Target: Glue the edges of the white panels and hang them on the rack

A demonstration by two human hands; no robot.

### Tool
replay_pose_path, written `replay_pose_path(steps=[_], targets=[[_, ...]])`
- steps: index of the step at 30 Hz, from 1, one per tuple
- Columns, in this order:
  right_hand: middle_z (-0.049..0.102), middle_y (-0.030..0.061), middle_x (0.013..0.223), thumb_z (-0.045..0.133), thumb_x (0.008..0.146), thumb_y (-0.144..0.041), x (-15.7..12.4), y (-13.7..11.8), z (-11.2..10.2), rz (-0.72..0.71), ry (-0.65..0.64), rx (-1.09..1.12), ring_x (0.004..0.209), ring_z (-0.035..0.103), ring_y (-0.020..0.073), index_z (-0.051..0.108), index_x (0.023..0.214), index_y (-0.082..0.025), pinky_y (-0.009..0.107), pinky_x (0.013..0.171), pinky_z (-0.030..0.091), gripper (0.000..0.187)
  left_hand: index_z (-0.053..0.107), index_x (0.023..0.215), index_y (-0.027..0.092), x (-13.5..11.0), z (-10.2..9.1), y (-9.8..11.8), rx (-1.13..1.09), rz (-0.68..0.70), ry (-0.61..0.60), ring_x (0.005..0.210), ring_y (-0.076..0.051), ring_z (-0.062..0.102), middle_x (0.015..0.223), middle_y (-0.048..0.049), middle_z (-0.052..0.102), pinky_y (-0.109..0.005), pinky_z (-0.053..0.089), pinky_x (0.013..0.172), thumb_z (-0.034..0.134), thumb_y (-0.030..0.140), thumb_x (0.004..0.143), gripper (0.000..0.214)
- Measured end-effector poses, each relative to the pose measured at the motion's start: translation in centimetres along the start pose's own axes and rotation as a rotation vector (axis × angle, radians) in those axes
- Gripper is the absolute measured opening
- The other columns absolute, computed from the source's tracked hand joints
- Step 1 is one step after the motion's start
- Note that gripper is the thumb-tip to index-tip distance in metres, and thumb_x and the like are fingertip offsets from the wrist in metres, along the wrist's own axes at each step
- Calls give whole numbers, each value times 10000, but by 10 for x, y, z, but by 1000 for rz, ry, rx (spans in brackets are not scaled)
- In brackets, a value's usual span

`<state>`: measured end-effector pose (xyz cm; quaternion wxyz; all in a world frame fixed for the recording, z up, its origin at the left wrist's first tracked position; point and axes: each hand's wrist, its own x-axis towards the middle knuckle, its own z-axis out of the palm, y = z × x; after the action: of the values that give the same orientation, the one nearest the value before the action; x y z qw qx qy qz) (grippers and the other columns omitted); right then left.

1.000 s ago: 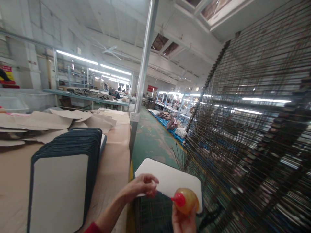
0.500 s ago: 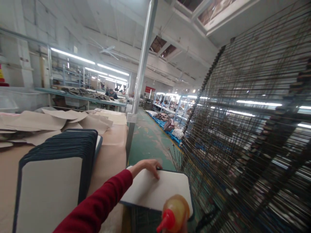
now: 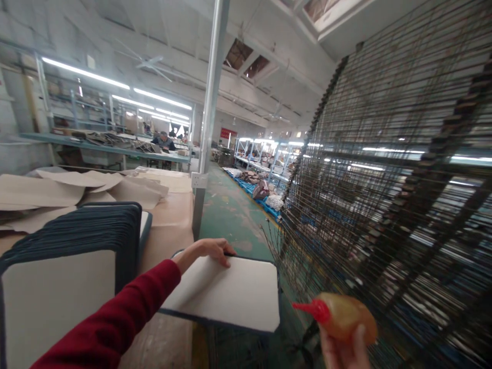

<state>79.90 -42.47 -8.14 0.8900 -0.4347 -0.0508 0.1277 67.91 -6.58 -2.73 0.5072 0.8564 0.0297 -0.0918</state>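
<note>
My left hand point(image 3: 215, 249), in a dark red sleeve, grips the far edge of a white panel with a dark blue border point(image 3: 230, 292). The panel has rounded corners and juts out past the table's edge over the floor. At the lower right my right hand point(image 3: 344, 348) is wrapped round a squeeze bottle point(image 3: 348, 315) with amber contents and a red nozzle. The nozzle points left, toward the panel's right edge, and stays apart from it. A stack of similar dark-edged panels point(image 3: 61, 302) stands on edge to the left of my left arm.
Loose beige sheets point(image 3: 96, 187) are heaped on the brown-covered table point(image 3: 175, 220). A metal post point(image 3: 211, 102) rises at its edge. Tall wire racks point(image 3: 369, 189) fill the right side. Beyond the green floor point(image 3: 226, 205), a person point(image 3: 164, 141) sits at a far bench.
The bottle has moved right, off the panel, and its nozzle has swung from lower left to left. My left hand still holds the panel, now lying further left in view.
</note>
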Motion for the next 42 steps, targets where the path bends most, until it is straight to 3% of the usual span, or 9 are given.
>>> replay_pose_path(steps=[1,2,5,8,15,26,31,36,42], targets=[[678,-19,881,659,723,-511,5,-10,5,30,73,51,865,630,134,638,925,-256,210,688,548,325,706,865,155,-1,2,3,-19,-6,-33,589,-109,478,654,39,626,-184,349,529,741,369,549,383],[681,-42,913,700,692,-475,10,-19,11,-36,134,94,851,630,116,642,937,-264,177,676,540,328,708,871,162,-1,5,6,-39,-9,-65,600,-110,486,670,41,636,-183,358,544,749,358,545,382],[665,-78,1017,817,549,-360,20,-36,24,-198,124,95,851,622,100,640,991,-284,152,668,533,482,712,889,176,0,10,14,-68,-3,-145,645,-120,511,715,43,656,-188,388,597,773,343,533,398],[676,-56,966,854,466,-323,26,-41,24,-249,76,39,821,620,112,643,998,-266,172,660,532,576,713,894,181,2,13,20,-65,7,-189,677,-128,527,745,45,663,-192,406,630,788,346,530,407],[674,-30,741,866,404,-314,29,-48,20,-263,9,-89,663,616,118,648,967,-231,193,641,513,609,704,918,172,3,13,30,-63,47,-268,726,-136,554,788,43,675,-200,431,696,796,368,555,423],[687,21,774,854,408,-330,19,-47,16,-213,-68,-150,652,625,154,604,1085,-220,251,645,515,730,703,942,153,-2,10,34,-110,46,-325,696,-149,573,775,13,683,-223,453,692,784,361,595,412],[685,19,767,824,488,-355,18,-43,11,-228,-111,-161,655,626,162,571,1144,-232,266,641,507,714,695,980,151,-3,8,30,-128,69,-325,728,-155,577,822,2,690,-228,457,723,768,354,616,423],[686,15,812,844,418,-380,15,-43,11,-210,-55,-164,657,629,174,519,1203,-268,293,642,500,857,694,981,149,-4,8,28,-139,50,-320,742,-161,583,820,2,687,-227,453,730,761,363,623,423],[674,-17,729,862,361,-355,7,-46,13,-180,-16,-152,616,616,152,549,1141,-265,256,607,493,846,699,951,146,-4,8,29,-157,62,-318,741,-164,583,791,3,683,-232,452,726,761,357,627,391]])
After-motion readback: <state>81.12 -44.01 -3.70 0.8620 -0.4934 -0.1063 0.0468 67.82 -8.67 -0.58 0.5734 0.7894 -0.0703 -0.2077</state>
